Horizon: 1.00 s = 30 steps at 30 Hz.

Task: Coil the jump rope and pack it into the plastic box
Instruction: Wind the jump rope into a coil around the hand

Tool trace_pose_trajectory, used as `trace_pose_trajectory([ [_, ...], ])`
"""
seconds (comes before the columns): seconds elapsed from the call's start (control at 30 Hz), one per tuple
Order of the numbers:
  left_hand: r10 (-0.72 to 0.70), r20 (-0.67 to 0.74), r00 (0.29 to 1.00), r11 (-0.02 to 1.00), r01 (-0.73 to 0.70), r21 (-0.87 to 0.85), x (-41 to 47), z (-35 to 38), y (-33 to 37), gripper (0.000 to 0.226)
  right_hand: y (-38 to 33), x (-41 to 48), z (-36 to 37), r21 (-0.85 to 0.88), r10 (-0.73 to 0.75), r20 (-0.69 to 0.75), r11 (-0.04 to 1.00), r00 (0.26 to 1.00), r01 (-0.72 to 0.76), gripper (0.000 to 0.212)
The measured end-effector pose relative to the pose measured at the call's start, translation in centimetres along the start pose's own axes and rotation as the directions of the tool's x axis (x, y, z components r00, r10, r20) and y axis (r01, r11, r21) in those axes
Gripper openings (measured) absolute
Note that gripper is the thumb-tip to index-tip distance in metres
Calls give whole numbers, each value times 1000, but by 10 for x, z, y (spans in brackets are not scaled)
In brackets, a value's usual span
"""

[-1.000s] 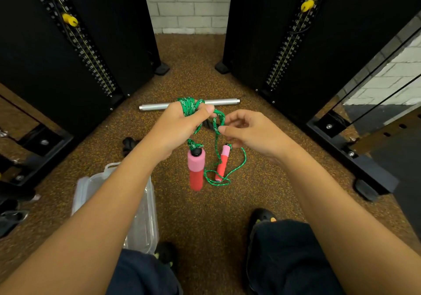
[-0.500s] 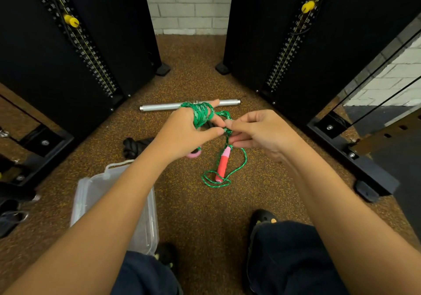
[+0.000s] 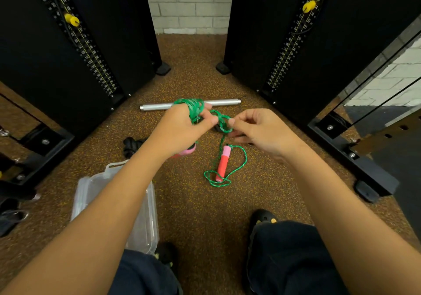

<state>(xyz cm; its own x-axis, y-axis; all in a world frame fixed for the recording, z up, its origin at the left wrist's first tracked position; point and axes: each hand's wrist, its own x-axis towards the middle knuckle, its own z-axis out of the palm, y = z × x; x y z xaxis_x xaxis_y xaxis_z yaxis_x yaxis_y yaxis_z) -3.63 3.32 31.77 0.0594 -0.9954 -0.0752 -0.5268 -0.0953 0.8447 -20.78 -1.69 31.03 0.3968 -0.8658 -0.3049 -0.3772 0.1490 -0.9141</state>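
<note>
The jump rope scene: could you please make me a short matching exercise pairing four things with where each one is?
Things:
1. green rope coil
2. loose handle
3. plastic box
4. metal bar

Places:
A. on the floor beyond the hands
B. wound around the left hand
C. on the floor under the left forearm
D. lying on the floor below the right hand, rope looped about it

Pairs: 1-B, 2-D, 3-C, 4-A
</note>
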Motion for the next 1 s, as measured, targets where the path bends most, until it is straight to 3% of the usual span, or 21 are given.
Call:
trace_pose_trajectory([
  [0.07, -111, -53, 992, 979, 100, -176, 2, -5, 1, 26, 3, 0, 0, -237, -65, -85, 971, 994, 44, 12],
  [0.17, -145, -99, 984, 967, 120, -226, 4, -7, 3, 36, 4, 1, 5, -214, -64, -81, 976, 995, 46, 10],
  [0.3, -49, -61, 997, 986, 38, -165, 1, -6, 2, 12, -4, 0, 7, 214, -55, 8, 975, 998, 52, 14],
  [0.37, 3, -30, 1000, 994, -6, -108, 2, -7, -2, 27, -5, -2, 5, 119, -97, 4, 988, 995, 96, 13],
  [0.43, 52, 18, 998, 997, -51, -64, 0, -6, -2, 35, -4, -3, 3, -121, -153, -8, 981, 988, 151, 13],
  [0.5, 101, 36, 994, 993, -99, -58, -3, -2, 4, 25, -1, -2, 4, -247, -199, -8, 950, 980, 190, 14],
  [0.6, 202, 15, 979, 975, -203, 94, -5, 8, 10, 22, 1, -1, 7, -258, -212, -1, 944, 977, 205, 17],
  [0.7, 237, -40, 971, 949, -222, 224, -1, 9, 6, 19, 1, 0, 9, -160, -180, 29, 970, 983, 183, 15],
  [0.83, 253, -95, 963, 944, -224, 244, -1, 1, 4, 4, -1, 1, 9, -48, -143, 60, 988, 988, 146, 14],
  [0.9, 149, -226, 963, 985, -124, 120, 0, -4, 4, 10, -2, 0, 6, -68, -128, 52, 989, 990, 132, 14],
  [1.0, -215, -322, 922, 941, 108, -320, 4, -8, 5, 24, -1, -1, 4, -115, -123, 59, 985, 991, 129, 13],
])
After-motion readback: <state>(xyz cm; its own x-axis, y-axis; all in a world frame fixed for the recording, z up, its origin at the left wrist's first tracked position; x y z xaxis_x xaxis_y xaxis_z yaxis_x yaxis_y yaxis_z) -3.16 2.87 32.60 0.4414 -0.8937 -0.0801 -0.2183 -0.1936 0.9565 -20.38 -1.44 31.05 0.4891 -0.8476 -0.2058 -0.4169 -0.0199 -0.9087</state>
